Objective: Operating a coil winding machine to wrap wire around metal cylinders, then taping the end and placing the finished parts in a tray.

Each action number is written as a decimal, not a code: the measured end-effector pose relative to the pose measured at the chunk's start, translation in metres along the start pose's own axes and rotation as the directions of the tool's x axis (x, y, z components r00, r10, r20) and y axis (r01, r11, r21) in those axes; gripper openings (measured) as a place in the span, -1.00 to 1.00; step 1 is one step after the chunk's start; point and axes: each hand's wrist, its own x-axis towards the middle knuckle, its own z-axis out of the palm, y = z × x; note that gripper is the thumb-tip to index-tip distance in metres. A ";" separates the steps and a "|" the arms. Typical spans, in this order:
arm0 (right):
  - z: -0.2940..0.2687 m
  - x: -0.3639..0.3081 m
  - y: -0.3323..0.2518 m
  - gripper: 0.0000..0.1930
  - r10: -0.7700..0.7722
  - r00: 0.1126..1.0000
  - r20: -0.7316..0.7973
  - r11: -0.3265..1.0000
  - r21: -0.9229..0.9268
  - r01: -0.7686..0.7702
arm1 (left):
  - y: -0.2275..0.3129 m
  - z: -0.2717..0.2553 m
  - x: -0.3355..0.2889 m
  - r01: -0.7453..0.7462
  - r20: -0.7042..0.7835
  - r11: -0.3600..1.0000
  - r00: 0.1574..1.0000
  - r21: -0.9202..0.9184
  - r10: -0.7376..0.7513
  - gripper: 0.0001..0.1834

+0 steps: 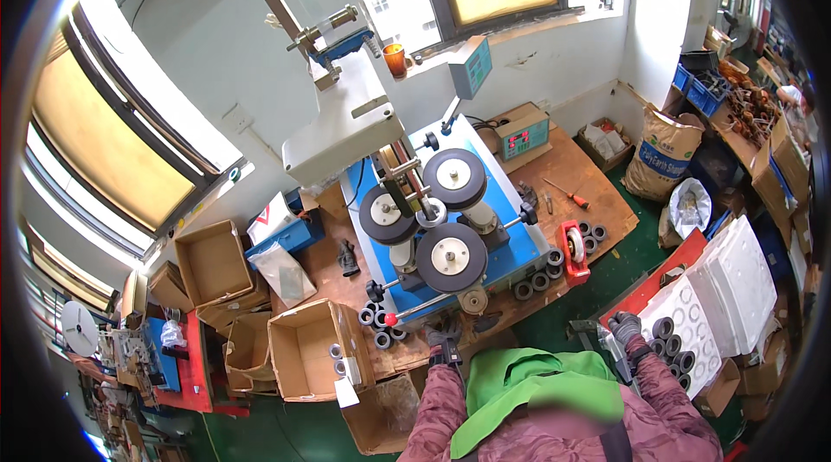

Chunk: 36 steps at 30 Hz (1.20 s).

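Note:
My left hand (444, 346), in a grey glove, is at the front edge of the wooden workbench (606, 211), just below the machine; its fingers are too small and shadowed to read. Out to the right, my grey-gloved right hand (625, 328) has its fingers curled beside a white foam tray (692, 315) with dark rings (668, 342) on it. Whatever it may hold is hidden. In front of me stands a blue-based machine (511, 245) with three black rollers (452, 260) around a pale ring (430, 213). More grey rings (381, 320) lie beside its left front corner.
Right of the machine are several rings (538, 281), a red tape dispenser (573, 252), a screwdriver (570, 194) and a control box (525, 138). Open cardboard boxes (305, 358) stand at the left. A paper sack (660, 155) rests on the green floor at the right.

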 end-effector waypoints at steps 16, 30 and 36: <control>-0.002 0.005 -0.030 -0.77 0.032 0.979 0.202 0.989 0.136 -0.060 | 0.024 -0.017 0.020 -0.083 0.036 0.995 0.996 0.050 0.081 -0.28; -0.008 0.026 -0.036 -0.79 -0.044 0.979 0.201 0.972 0.237 -0.005 | 0.022 -0.021 -0.011 -0.032 -0.056 0.997 0.998 -0.066 0.028 -0.21; -0.049 0.052 -0.113 -0.77 -0.368 0.915 0.163 0.894 0.332 0.301 | 0.057 -0.039 -0.026 -0.255 -0.105 0.967 0.961 0.011 0.254 -0.34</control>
